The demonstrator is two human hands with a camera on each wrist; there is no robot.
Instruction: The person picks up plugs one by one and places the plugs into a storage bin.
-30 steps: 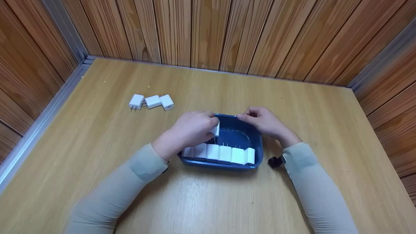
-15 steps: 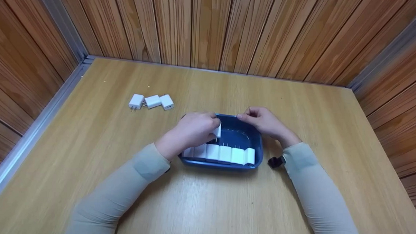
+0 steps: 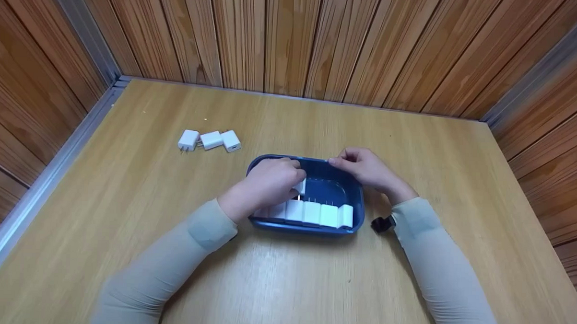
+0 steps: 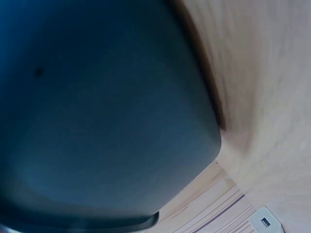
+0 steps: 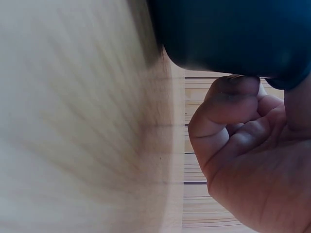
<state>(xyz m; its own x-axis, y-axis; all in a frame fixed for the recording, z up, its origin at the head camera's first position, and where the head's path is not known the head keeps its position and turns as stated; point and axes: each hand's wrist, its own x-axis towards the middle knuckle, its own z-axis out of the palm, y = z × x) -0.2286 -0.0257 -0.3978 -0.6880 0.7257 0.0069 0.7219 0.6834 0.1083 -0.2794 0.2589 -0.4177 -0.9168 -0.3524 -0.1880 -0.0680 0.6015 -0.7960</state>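
Note:
A blue plastic box point(image 3: 335, 185) stands on the table, with a row of several white plug-in chargers point(image 3: 311, 212) along its near side, prongs towards the back. My left hand point(image 3: 271, 180) reaches over the box's left part and pinches one more white charger point(image 3: 300, 187) by its side, prongs down, just behind the row. At the box's back right rim, my right hand point(image 3: 365, 169) grips the edge between thumb and curled fingers point(image 5: 223, 109). In the left wrist view the box's outer wall point(image 4: 112, 121) hides the left hand.
Three more white chargers point(image 3: 211, 140) lie close together at the back left of the table point(image 3: 284, 281). Wood-panelled walls point(image 3: 292, 42) with metal edge strips bound the table at the back and both sides. A black wrist camera point(image 3: 382, 224) sits under the right wrist.
My left hand has shifted slightly right and nearer with its charger, closer to the row in the box. The right hand and the loose chargers stay where they were.

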